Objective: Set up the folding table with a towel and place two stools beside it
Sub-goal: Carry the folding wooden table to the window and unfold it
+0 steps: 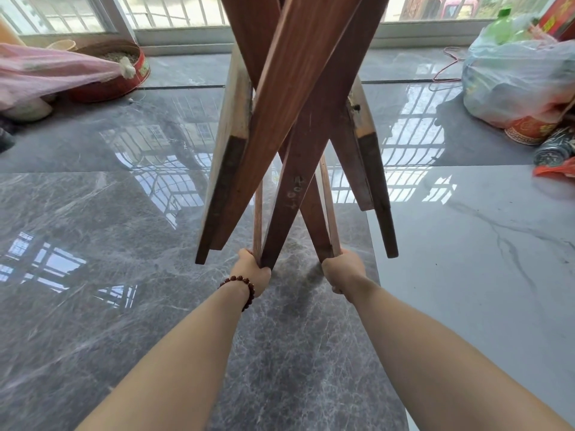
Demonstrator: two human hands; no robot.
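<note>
Left grip (pixel 252 270) and right grip (pixel 342 270) clasp the folding table (pixel 292 88), legs crossed, reddish-brown.

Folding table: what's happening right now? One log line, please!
folding table: legs crossed | left hand: grips leg end | right hand: grips leg end | bracelet: left wrist

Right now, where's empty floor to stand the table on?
Bare dark floor lies left of the folding table, nearer than the pink net bag and red tin. On the right, pale floor is bare, nearer than the plastic bags. Both far corners by the window are crowded.
</note>
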